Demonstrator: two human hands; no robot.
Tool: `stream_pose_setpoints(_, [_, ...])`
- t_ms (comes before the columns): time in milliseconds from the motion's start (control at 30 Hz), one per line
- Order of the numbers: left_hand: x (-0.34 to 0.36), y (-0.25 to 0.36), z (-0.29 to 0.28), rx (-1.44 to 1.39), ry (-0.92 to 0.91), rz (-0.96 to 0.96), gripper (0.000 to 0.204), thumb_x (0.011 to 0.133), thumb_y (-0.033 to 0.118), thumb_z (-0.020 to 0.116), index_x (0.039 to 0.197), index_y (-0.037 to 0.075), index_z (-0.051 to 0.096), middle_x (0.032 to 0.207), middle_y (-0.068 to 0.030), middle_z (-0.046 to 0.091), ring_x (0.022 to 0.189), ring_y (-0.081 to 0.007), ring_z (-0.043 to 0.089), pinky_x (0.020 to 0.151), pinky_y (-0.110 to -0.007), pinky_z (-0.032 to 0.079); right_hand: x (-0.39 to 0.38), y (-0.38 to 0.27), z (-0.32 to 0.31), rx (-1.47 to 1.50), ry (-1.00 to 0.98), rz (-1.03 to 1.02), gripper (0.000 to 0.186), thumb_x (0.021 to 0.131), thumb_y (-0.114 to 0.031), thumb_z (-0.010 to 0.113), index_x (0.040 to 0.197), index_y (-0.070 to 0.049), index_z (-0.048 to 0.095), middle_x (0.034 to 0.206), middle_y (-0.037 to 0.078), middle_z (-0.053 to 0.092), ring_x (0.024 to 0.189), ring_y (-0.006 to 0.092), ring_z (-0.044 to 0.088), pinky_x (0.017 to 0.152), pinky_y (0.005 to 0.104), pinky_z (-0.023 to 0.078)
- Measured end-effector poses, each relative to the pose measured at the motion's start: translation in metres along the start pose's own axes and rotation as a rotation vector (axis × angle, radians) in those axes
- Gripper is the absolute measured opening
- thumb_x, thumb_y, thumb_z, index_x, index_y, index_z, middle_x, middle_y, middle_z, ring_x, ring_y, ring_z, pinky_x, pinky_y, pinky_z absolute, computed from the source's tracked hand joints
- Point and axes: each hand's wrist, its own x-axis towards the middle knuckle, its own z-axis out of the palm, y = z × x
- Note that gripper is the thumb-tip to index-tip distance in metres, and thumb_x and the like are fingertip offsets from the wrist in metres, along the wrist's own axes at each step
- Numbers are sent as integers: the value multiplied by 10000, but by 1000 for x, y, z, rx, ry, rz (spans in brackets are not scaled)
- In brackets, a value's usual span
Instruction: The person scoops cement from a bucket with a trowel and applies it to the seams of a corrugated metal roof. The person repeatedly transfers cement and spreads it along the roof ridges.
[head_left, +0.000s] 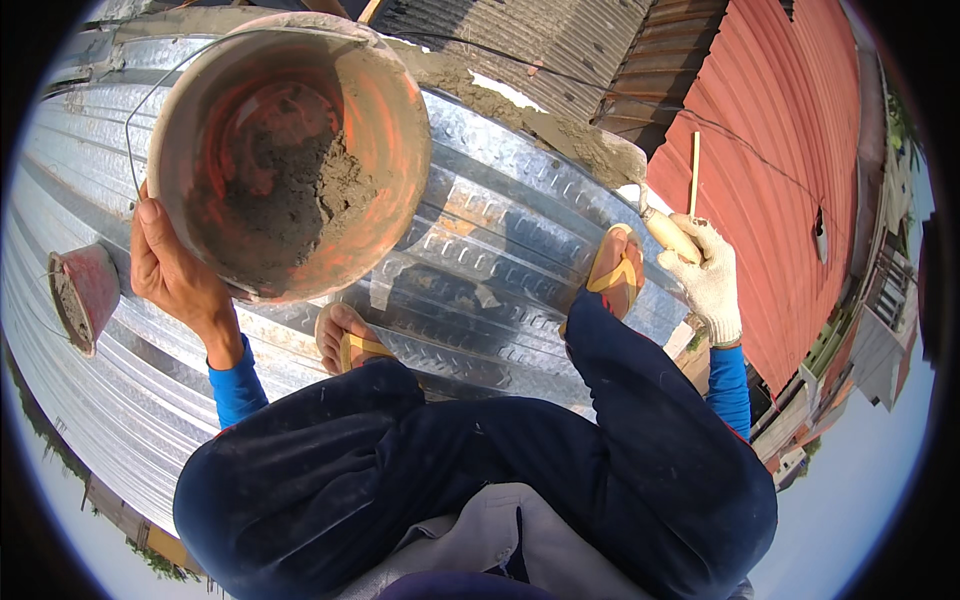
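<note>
Dark-trousered knees [310,440] bend nearest, while beyond the left foot [335,332] the bare left hand [182,272] grips the large bucket [398,150] by its rim, probably steadying it, and the gloved right hand [711,280] clasps the trowel [666,230] by its handle, presumably for control beside the mortar strip [490,106].

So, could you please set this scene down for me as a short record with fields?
Left hand: bare hand touching the rim of the large bucket
Bucket contents: grey mortar, with orange-red inner wall showing
Right hand: white-gloved hand gripping the trowel by its pale handle
Trowel blade: at the end of the mortar strip
Second container: small reddish bucket, farther left
Surface underfoot: silvery ribbed metal sheeting
Footwear: yellow-strapped flip-flops
Right background: red corrugated roof
</note>
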Motion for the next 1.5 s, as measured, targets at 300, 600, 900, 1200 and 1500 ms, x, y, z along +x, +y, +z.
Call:
stream_pose_setpoints(300, [3,5,2,2,-20,22,434,1135,317,533,1293,-29,742,1062,-88,763,958,-132,658,871,-301,531,50,-1,-8,-121,-150,-44,467,820,-90,850,1262,-1,730,1105,62,724,1022,159,686,952,322,538])
stream_pose_setpoints(600, [1,3,2,-17,-10,16,427,1135,307,532,1301,-27,740,1089,-97,768,973,-138,662,885,-306,535,72,22,-21,115,-256,138,548,815,-248,896,1274,1,732,1039,24,712,846,105,646,745,259,519])
stream_pose_setpoints(900, [3,-3,1,-25,2,18,444,1133,324,538,1306,-34,736,1052,-95,773,956,-129,659,883,-302,534,61,13,-23,198,-215,210,506,851,-247,867,1280,-15,733,858,-18,684,631,26,532,523,201,393])
stream_pose_setpoints(1200, [5,-2,1,0,7,11,422,1134,298,537,1306,-30,738,1070,-98,772,960,-129,660,890,-297,529,82,-19,0,-32,-272,-13,574,821,-263,893,1280,37,722,1141,85,736,1084,192,677,1007,343,515])
stream_pose_setpoints(1500, [2,-5,0,-30,12,4,423,1136,300,537,1312,-31,734,1073,-93,773,964,-125,660,889,-301,531,114,-2,10,250,-335,153,557,878,-241,846,1345,21,694,985,67,737,766,68,629,620,224,473])
